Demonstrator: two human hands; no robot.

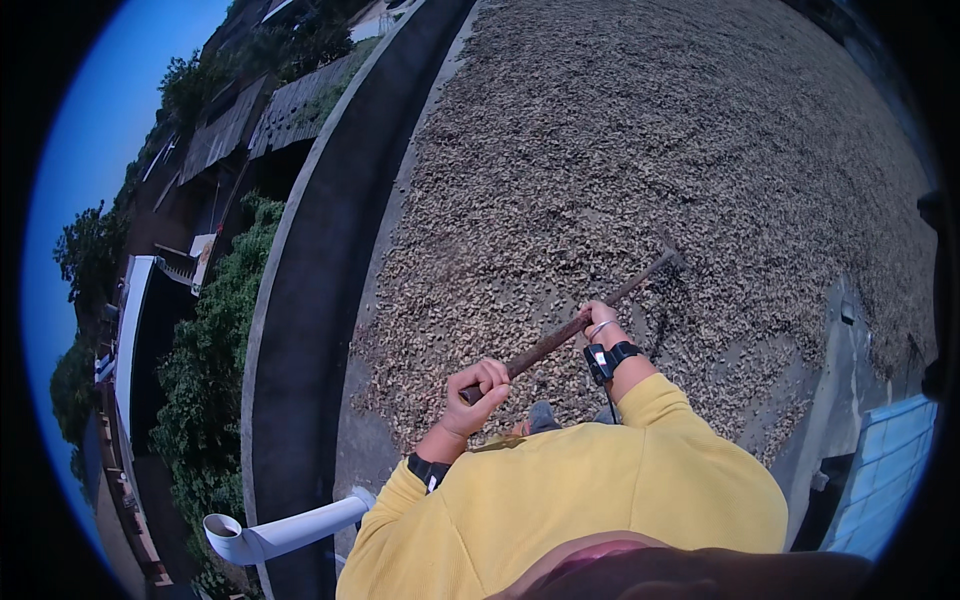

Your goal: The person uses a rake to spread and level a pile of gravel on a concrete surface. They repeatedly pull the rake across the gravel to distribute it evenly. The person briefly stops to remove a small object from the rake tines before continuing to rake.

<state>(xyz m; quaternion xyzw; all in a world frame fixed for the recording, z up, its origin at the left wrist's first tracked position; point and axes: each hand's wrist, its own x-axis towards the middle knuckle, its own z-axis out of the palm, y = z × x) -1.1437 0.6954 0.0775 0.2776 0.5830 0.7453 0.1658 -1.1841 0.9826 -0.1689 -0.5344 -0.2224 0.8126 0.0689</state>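
My left hand [478, 394] is closed around the near end of a brown wooden pole [551, 341], its tip showing beside my thumb. Further along the same pole, my right hand [598, 316] grips it from the side. The pole slants away to the upper right, and its far end reaches down to a spread layer of pale, peanut-like pods [570, 165] on a concrete floor. What tool head it bears there is too dim to tell. Black bands circle both wrists, with a small device on the right one.
A low concrete parapet [300, 277] runs along the left, with trees and roofs beyond it. A white plastic pipe [307, 529] crosses it at lower left. Light-blue tiling [885, 465] stands at lower right, beside bare concrete. My feet are among the pods.
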